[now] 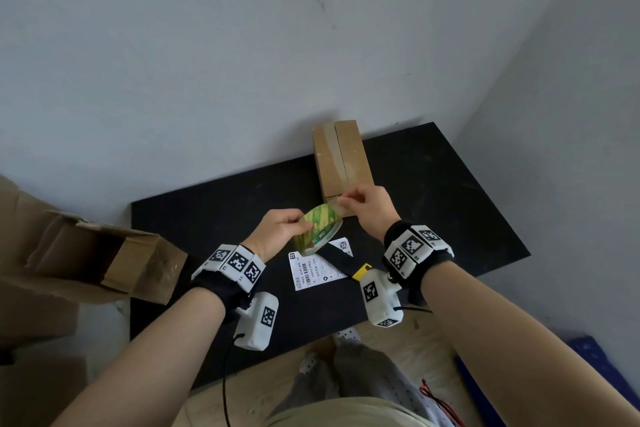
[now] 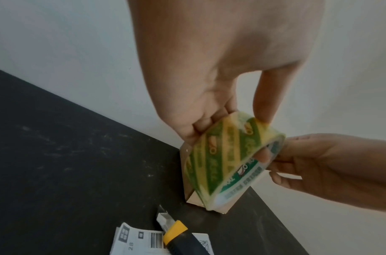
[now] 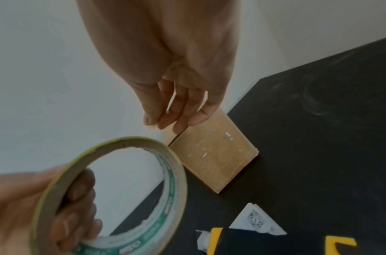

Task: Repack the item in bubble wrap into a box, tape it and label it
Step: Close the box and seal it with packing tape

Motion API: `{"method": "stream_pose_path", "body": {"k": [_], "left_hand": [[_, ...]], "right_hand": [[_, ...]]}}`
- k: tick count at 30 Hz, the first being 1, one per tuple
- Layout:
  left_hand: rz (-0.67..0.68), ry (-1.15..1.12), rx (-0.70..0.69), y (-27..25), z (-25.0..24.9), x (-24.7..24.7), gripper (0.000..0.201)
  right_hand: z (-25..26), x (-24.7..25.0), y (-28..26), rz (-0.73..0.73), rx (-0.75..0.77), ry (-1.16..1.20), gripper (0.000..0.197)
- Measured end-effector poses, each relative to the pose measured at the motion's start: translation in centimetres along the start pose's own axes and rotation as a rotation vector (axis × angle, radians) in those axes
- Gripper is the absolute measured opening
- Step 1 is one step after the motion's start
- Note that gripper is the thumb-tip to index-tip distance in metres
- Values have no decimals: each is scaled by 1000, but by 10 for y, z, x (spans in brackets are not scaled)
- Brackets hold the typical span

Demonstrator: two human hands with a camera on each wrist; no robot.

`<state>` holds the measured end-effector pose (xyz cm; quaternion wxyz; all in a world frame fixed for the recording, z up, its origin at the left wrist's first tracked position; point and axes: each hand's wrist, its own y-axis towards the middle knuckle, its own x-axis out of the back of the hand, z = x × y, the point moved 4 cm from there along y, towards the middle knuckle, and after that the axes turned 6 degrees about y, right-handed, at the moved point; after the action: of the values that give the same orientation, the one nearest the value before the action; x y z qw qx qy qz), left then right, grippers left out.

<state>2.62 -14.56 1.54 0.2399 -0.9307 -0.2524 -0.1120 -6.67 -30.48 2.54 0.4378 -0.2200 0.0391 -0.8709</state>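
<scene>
A closed cardboard box point(image 1: 341, 159) lies on the black table point(image 1: 450, 211), with a clear tape strip along its top seam. Just above its near end my left hand point(image 1: 296, 225) grips a green and yellow tape roll point(image 1: 320, 229), thumb on the outside and fingers through the core. My right hand point(image 1: 348, 199) pinches the roll's free end over the box's near edge. The left wrist view shows the roll point(image 2: 229, 162) in front of the box point(image 2: 193, 198). In the right wrist view a thin strip runs from my fingers point(image 3: 176, 119) to the roll point(image 3: 176, 181), above the box point(image 3: 213, 155).
A white shipping label point(image 1: 313, 269) lies on the table near me, with a black and yellow utility knife point(image 1: 341, 260) across it. An open, empty cardboard box point(image 1: 104, 263) sits on a stack at the left. A wall borders the table's far edge.
</scene>
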Motion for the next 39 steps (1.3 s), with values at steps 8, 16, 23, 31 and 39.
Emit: {"method": "stream_pose_path", "body": {"k": [8, 16, 23, 31, 39], "left_hand": [[-121, 371, 27, 20, -3, 16, 38], [-206, 508, 84, 41, -12, 26, 46], [-290, 504, 47, 52, -21, 27, 35], [-309, 513, 96, 63, -16, 22, 31], [-277, 544, 117, 77, -6, 20, 33]], "right_hand": [[1, 23, 7, -49, -15, 72, 7], [-14, 61, 17, -101, -89, 105, 8], [-26, 63, 30, -114, -227, 130, 13], [-28, 61, 51, -162, -296, 49, 16], [-39, 57, 57, -165, -357, 1, 17]]}}
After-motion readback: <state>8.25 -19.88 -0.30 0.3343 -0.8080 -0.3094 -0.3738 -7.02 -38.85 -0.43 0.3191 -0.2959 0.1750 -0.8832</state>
